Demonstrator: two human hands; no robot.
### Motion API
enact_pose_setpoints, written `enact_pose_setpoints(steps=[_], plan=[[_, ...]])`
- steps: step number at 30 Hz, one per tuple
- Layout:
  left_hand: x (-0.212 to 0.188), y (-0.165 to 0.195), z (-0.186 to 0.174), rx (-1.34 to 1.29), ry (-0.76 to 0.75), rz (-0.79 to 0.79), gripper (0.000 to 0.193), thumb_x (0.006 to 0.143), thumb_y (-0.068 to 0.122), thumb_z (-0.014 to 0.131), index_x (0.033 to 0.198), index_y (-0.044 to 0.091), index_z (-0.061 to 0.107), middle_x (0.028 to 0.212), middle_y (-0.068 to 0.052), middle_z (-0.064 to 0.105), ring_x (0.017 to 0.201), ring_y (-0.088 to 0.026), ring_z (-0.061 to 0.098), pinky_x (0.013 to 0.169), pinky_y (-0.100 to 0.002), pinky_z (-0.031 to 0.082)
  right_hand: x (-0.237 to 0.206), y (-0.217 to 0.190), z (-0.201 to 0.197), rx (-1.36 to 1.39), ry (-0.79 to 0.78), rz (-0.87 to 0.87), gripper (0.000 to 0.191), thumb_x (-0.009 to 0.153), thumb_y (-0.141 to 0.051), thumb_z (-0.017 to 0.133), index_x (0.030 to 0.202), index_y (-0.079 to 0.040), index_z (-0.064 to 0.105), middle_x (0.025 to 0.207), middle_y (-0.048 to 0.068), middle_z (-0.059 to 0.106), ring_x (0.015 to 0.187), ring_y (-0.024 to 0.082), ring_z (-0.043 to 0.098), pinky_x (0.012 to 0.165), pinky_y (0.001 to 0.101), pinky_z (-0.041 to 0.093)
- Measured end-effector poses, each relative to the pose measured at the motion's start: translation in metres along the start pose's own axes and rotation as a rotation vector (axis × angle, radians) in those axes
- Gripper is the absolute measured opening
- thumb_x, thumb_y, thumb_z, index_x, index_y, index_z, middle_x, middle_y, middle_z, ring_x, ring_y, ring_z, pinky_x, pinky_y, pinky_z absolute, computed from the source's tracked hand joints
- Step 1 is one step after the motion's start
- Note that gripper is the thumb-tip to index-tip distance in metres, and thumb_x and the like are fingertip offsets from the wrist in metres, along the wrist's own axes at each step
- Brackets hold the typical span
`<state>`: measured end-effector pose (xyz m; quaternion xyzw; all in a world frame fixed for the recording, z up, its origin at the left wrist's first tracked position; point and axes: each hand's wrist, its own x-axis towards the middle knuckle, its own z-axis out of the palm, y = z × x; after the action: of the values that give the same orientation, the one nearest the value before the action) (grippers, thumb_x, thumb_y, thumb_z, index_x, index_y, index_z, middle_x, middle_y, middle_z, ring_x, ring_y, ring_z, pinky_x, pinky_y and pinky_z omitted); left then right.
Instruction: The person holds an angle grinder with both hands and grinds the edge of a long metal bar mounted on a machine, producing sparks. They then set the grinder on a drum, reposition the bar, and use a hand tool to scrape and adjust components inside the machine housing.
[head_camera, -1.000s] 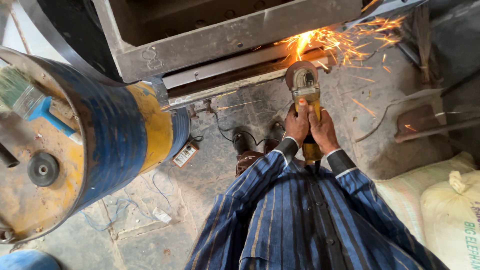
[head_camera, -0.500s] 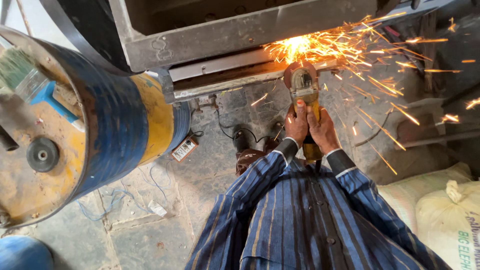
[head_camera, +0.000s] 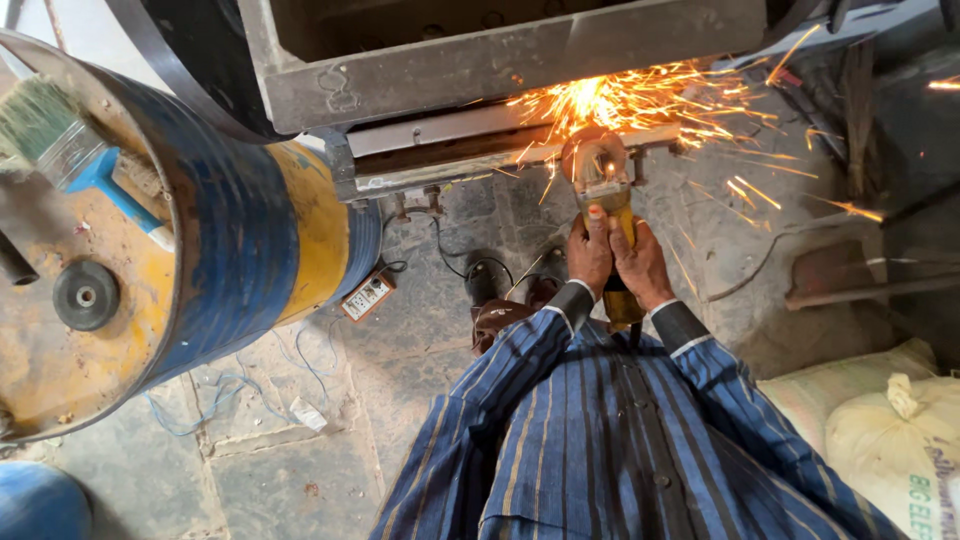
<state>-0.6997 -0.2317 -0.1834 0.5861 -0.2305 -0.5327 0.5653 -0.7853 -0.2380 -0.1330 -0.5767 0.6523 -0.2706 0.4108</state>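
Both of my hands grip a yellow angle grinder (head_camera: 604, 190). My left hand (head_camera: 589, 253) wraps the left side of its body and my right hand (head_camera: 642, 266) holds the rear of the handle. The disc presses against the lower edge of a grey steel frame (head_camera: 480, 70), on a flat bar (head_camera: 440, 160) beneath it. Orange sparks (head_camera: 650, 100) spray up and to the right from the contact point. My blue striped sleeves fill the lower middle of the view.
A blue and yellow drum (head_camera: 230, 230) stands at left, with a paintbrush (head_camera: 60, 140) and a grinding disc (head_camera: 85, 296) on its lid. A small switch box (head_camera: 366, 296) and cables lie on the stone floor. White sacks (head_camera: 880, 440) sit at lower right.
The spark shower has grown and spread wider to the right. The grinder and both hands have stayed at the same spot on the frame edge.
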Motion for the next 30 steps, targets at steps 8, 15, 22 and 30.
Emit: enact_pose_setpoints(steps=[8, 15, 22, 30], plan=[[0.004, 0.005, -0.013, 0.085, 0.05, -0.033, 0.068, 0.102, 0.063, 0.045, 0.124, 0.001, 0.063, 0.109, -0.022, 0.073, 0.1, -0.031, 0.07, 0.088, -0.041, 0.053, 0.0, -0.01, 0.011, -0.006, -0.023, -0.021, 0.05, 0.104, -0.05, 0.058, 0.113, 0.0, 0.063, 0.095, 0.016, 0.07, 0.088, 0.024, 0.067, 0.076, 0.0381, 0.052], [0.003, 0.009, -0.018, 0.087, 0.06, 0.001, 0.071, 0.102, 0.065, 0.045, 0.125, 0.001, 0.063, 0.109, -0.023, 0.072, 0.102, -0.033, 0.069, 0.09, -0.041, 0.052, 0.0, -0.009, 0.014, -0.003, -0.032, -0.002, 0.05, 0.104, -0.05, 0.059, 0.113, 0.0, 0.062, 0.095, 0.018, 0.07, 0.088, 0.027, 0.068, 0.076, 0.0377, 0.052], [0.002, 0.008, -0.036, 0.114, 0.106, 0.036, 0.074, 0.101, 0.067, 0.045, 0.124, -0.001, 0.065, 0.11, -0.021, 0.072, 0.101, -0.03, 0.069, 0.091, -0.04, 0.052, -0.005, -0.018, 0.029, -0.005, -0.059, 0.008, 0.056, 0.101, -0.053, 0.06, 0.118, 0.0, 0.061, 0.1, 0.021, 0.072, 0.093, 0.031, 0.071, 0.078, 0.0394, 0.053], [-0.002, 0.006, -0.059, -0.023, 0.128, -0.049, 0.07, 0.106, 0.063, 0.044, 0.112, -0.002, 0.066, 0.099, -0.014, 0.069, 0.091, -0.02, 0.061, 0.086, -0.036, 0.052, -0.008, -0.027, 0.046, -0.122, -0.112, -0.038, 0.062, 0.099, -0.058, 0.058, 0.117, 0.001, 0.063, 0.101, 0.029, 0.071, 0.101, 0.046, 0.069, 0.078, 0.0469, 0.054]])
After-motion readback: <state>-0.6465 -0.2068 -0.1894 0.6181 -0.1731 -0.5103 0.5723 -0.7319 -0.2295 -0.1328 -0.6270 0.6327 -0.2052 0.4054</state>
